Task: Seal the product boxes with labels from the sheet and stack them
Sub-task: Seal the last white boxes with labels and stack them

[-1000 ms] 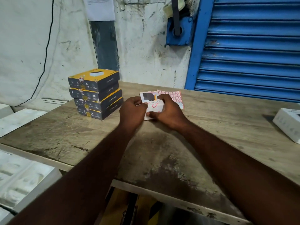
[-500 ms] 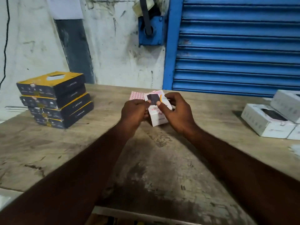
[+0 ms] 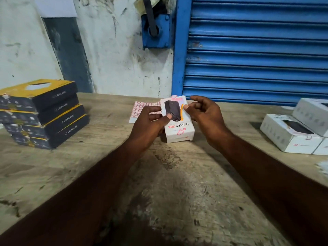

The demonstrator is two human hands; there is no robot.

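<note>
Plainly, the white box (image 3: 180, 130) pictures a black device, lettered "HALLEY 20K".

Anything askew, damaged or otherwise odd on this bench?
Nothing damaged or spilled. The stack of black-and-yellow boxes on the left is staggered, its lower boxes offset sideways. On the right, a tilted white box leans on a flat white box instead of lying square. The HALLEY box in the left hand looks intact.

A shop storeroom, by its blue roller shutter (image 3: 257, 50), worn table (image 3: 177, 192) and stacked product boxes (image 3: 42, 112).
</note>
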